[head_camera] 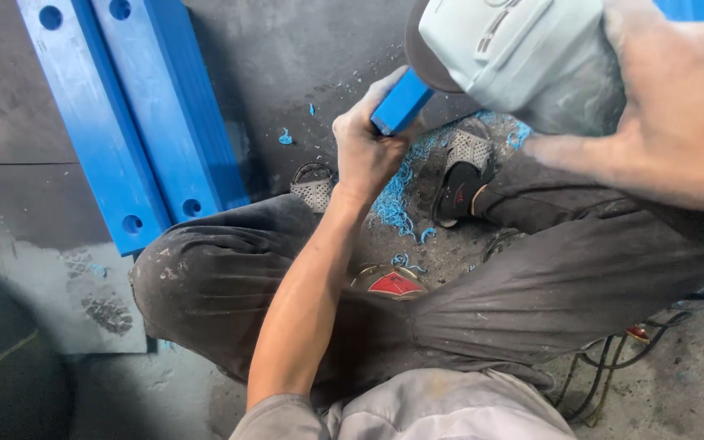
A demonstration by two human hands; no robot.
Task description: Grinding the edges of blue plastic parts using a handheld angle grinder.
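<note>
Seen from above, squatting on a dark, dusty concrete floor (pixel 303 65). Left hand (pixel 366 147) wrapped in a closed grip round the near end of a short blue plastic block (pixel 402 102), fingers (pixel 352 122) curled over its top edge, block tilted up and away toward the upper right. Right hand (pixel 678 122) clamped on the body of a pale grey-green power tool with a dark round guard (pixel 515 53), held close to the camera at the top right; exact finger placement hidden behind the tool housing. Tool guard just above the far end of the block; cannot tell whether touching.

Below the block, a scatter of curly blue plastic shavings (pixel 397 200) on the floor between two worn grey-and-black perforated sandals (pixel 462 171). Knees in dusty dark grey trousers (pixel 222 277) spread to either side, left forearm passing between them. Between the legs, a round disc with a red label (pixel 391 282) lying flat on the floor.

To the left, two long blue plastic bars with drilled round holes (pixel 136 122) lying side by side, touching, well apart from the hands. At the lower right, black cables (pixel 605 367) trailing over the floor, with more blue dust near the right edge.
</note>
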